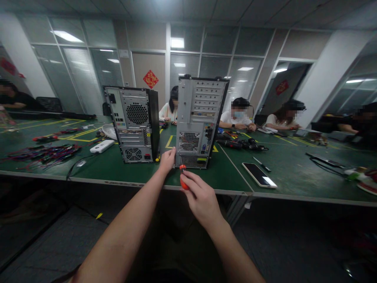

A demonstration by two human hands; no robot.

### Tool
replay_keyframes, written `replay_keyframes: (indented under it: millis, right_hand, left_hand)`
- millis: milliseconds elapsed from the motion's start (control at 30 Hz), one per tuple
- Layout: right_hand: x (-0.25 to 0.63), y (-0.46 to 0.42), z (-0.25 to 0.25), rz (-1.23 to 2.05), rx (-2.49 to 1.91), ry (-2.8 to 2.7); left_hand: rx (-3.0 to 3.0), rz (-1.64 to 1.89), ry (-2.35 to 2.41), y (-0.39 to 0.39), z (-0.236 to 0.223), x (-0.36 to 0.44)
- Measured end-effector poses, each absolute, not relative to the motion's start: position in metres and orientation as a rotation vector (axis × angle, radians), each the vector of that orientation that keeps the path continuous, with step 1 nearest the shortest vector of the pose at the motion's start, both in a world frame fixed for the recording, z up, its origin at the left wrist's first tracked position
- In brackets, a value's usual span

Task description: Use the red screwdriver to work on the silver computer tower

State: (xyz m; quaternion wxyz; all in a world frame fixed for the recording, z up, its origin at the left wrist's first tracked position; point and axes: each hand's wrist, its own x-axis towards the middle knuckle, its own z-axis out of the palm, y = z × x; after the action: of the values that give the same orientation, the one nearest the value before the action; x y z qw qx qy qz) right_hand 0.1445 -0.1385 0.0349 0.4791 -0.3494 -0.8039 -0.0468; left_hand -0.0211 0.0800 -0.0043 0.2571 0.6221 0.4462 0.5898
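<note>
My right hand (pixel 202 196) is closed round the red and black handle of a screwdriver (pixel 183 168). Its shaft points up at the lower left of the back of a grey computer tower (pixel 187 118); whether the tip sits in a screw is too small to tell. My left hand (pixel 168 161) grips the tower's lower left edge, the thumb up against the side and the other fingers mostly hidden. The tower stands upright near the table's front edge, its back with slot covers, ports and vents facing me.
A second computer tower (pixel 137 114) stands to the left. A white power strip (pixel 101 146) and tangled cables (pixel 44 155) lie beyond it. On the right are a phone (pixel 259 175), a pen (pixel 261 164) and black cables (pixel 250 144). Several people sit across the green table (pixel 224 179).
</note>
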Motion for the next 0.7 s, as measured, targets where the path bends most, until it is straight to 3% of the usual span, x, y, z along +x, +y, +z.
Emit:
replay_keyframes:
  millis: [700]
  right_hand:
    - [0.1444, -0.1396, 0.0337, -0.149, -0.878, -1.953]
  left_hand:
    - [1.711, 1.602, 1.223, 0.0789, -0.0035, -0.0211]
